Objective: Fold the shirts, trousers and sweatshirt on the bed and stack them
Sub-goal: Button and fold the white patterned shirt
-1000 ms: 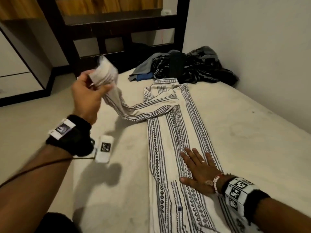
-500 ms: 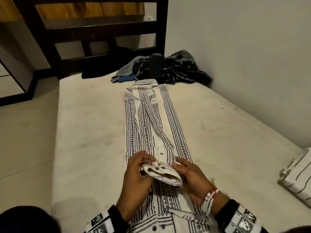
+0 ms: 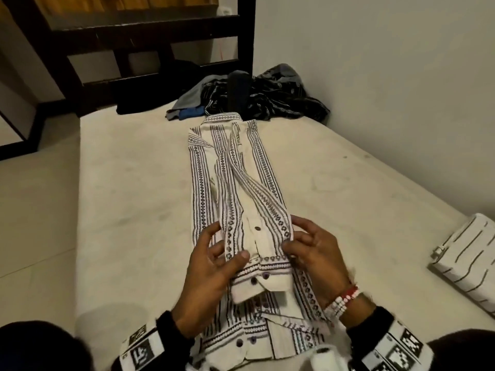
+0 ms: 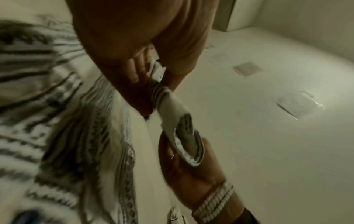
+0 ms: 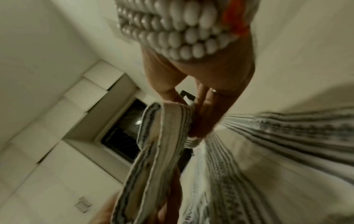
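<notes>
Shirt [image 3: 235,188] lies lengthwise mid-bed [image 3: 128,199]. Left hand [image 3: 211,274] & right hand [image 3: 316,258] each pinch its sleeve cuff [image 3: 259,263], fingers [image 3: 241,257] curled on the cuff's edges. Dark clothes pile [image 3: 257,95] beyond shirt's collar.

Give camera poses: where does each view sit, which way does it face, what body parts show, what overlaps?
Head: worn on the head, faces forward-down the bed; shows both hands on the patterned shirt.
Left wrist: looks along the left hand at the cuff; right hand opposite.
Right wrist: looks along the right hand, bracelet close.
Shared: all show the cuff.
</notes>
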